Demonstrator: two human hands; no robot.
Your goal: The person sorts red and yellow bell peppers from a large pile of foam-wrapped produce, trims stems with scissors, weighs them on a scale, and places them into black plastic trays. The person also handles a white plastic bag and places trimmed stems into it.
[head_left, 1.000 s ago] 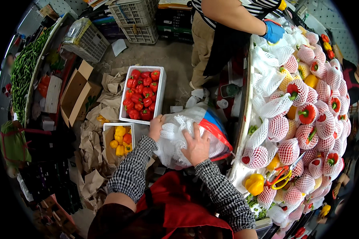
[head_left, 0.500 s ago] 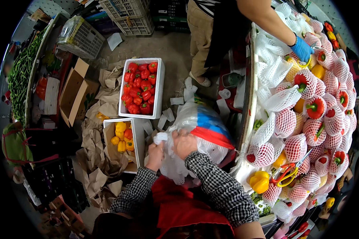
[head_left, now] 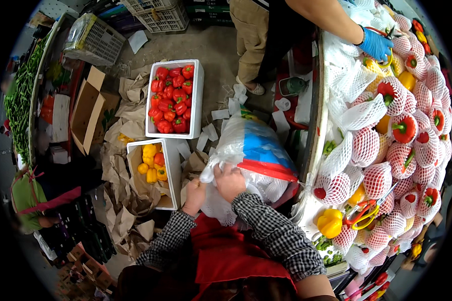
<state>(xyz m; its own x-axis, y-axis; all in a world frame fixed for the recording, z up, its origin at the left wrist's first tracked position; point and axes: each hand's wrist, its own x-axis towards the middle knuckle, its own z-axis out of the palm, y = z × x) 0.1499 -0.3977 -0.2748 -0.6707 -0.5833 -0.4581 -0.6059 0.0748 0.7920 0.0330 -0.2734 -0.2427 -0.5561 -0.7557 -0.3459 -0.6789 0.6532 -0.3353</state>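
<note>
Bare right hand: fingertips indistinct against the translucent blue-banded plastic bag. White rectangular foam box: floor hidden, corner to corner, under glossy red bell peppers. Beige-trousered co-worker: head cut off by the picture's upper edge.

Right hand no longer spread flat over the white netting; its fingers now curl in at the bag's near-left side. Left hand is off its earlier spot by the red-pepper box and sits lower, fingers bunched. Bag shows more of its blue-and-red panel. Co-worker's gloved hand moves farther over the peppers (scissors now visible in it). Far left, the green-clad person now shows a bare hand.
</note>
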